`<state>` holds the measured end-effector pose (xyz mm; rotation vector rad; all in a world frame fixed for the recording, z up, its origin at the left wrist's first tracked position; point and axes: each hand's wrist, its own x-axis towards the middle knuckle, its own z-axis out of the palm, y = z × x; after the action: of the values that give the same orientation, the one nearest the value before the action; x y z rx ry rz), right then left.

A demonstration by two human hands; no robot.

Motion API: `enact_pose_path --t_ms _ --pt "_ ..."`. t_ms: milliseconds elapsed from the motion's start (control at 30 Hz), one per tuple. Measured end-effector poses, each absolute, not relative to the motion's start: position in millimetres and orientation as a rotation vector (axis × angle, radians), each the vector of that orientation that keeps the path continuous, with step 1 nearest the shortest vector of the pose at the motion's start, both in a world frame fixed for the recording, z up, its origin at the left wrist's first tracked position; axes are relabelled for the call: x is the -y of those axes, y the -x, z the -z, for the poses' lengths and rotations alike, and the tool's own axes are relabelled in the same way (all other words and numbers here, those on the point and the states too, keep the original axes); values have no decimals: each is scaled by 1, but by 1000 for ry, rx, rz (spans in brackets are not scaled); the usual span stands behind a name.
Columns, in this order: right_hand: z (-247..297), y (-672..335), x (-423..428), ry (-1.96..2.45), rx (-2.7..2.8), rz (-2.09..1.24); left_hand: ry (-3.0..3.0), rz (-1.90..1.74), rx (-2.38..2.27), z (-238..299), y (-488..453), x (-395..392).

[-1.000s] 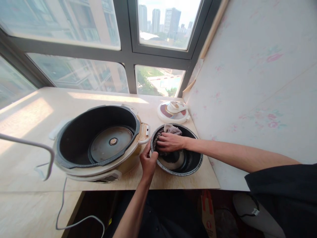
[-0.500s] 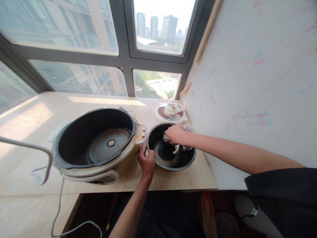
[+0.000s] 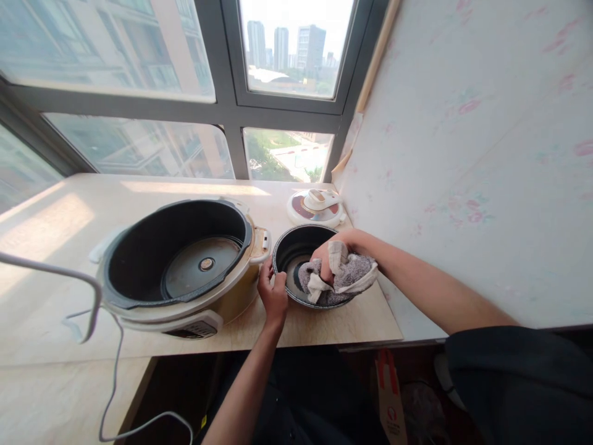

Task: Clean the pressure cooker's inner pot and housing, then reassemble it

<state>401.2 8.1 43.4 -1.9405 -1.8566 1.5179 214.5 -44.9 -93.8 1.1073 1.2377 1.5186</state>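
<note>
A dark pot (image 3: 288, 246) is seen on the bench (image 3: 55, 228), near its right end and just beside the wall (image 3: 463, 154). The pot's left rim is pinched by the left hand (image 3: 273, 295); its grip is closed on the rim, thumb inside and fingers outside. A grey cloth (image 3: 354, 273) with white edging is clutched by the right hand (image 3: 334, 246), whose grip is clamped on the bunched fabric. The cloth is pressed into the right half of the pot, and part of it is draped over the right rim. The right forearm is stretched in from the right, along the wall.

Just left of the pot, touching or nearly touching it, a large cooker (image 3: 139, 253) is placed with no lid on, so that its dark inside and the round heating plate (image 3: 204, 264) are exposed. A white lid (image 3: 316, 208) with a red ring is laid flat behind the pot, near the window (image 3: 139, 37). A white cable (image 3: 111, 395) is hung from the bench's front edge at the left. A red and white bag (image 3: 390, 402) is seen below the bench.
</note>
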Motion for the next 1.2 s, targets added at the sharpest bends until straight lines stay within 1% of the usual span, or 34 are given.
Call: enact_pose_path --t_ms 67,100,133,200,233,333,400,567,667,767,867,933,1067,1200 --pt "-56 -408 3 1762 1885 -1826 -1148 -1517 -1236 96 -213 45" --pt "-61 -412 11 1656 1890 -1926 -1166 -1514 -1234 96 -212 45" --pt "-65 -417 20 1566 1876 -1948 -1178 -1508 -1233 96 -211 46" --pt "-67 -427 42 1411 1786 -1832 -1188 -1495 -1235 94 -211 48" --pt "-65 -430 53 1387 1696 -1688 -1190 -1487 -1237 93 -210 49" --pt "-52 -435 85 1544 1369 -1243 -1205 -1448 -1226 86 -208 51" --pt "-42 -436 102 1658 1154 -1008 -1227 -1405 -1205 80 -205 52" --pt "-22 -441 141 1559 813 -631 -1218 -1339 -1075 74 -197 56" --pt "-11 -443 163 1447 698 -518 -1285 -1301 -1046 77 -194 69" --pt "5 -442 181 1390 573 -467 -1439 -1308 -1124 82 -193 89" --pt "25 -437 194 1349 453 -415 -1784 -1410 -1120 81 -193 104" --pt "39 -434 201 1321 397 -344 -2064 -1424 -983 76 -193 109" --pt "61 -428 216 1334 326 -226 -2468 -1188 -733 61 -194 105" --pt "73 -414 227 1318 400 -263 -2570 -964 -731 55 -194 96"
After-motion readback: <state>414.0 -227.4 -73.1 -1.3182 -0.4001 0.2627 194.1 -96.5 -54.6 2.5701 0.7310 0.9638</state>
